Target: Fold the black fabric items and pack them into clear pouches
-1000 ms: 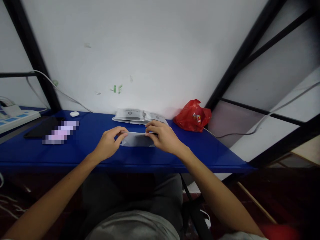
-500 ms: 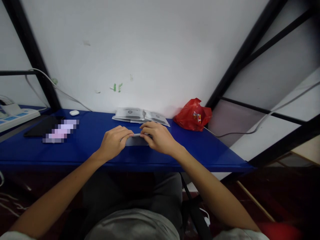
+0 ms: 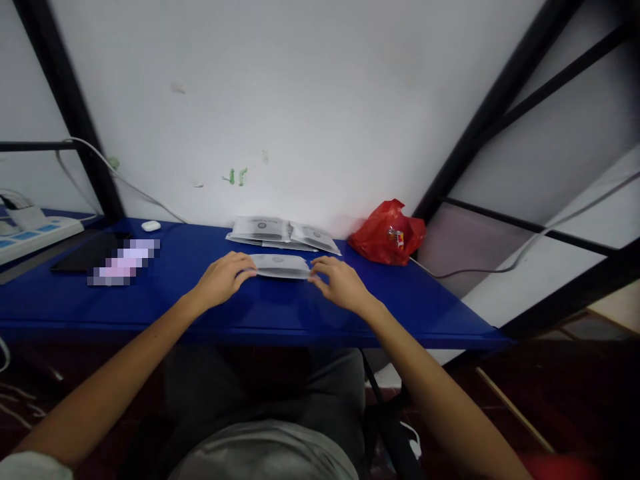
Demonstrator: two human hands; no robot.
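Observation:
A flat white packet (image 3: 280, 267) with a round dark mark is held level just above the blue table, between my two hands. My left hand (image 3: 224, 280) pinches its left end, thumb in front and fingers behind. At the other end, the fingertips and thumb of my right hand (image 3: 341, 283) close on the right edge. Just beyond lie several similar white packets (image 3: 263, 229), overlapping in a pile against the wall.
A red plastic bag (image 3: 387, 233) sits right of the pile. Toward the left are a white earphone case (image 3: 151, 226), a dark flat tablet-like object (image 3: 75, 257), a blurred-out item (image 3: 123, 263) and a white power strip (image 3: 40, 237). The blue table's front edge (image 3: 280, 337) runs before me.
My hands have moved apart to the packet's two ends. The packet has tipped from near upright to flatter, so its marked face now shows.

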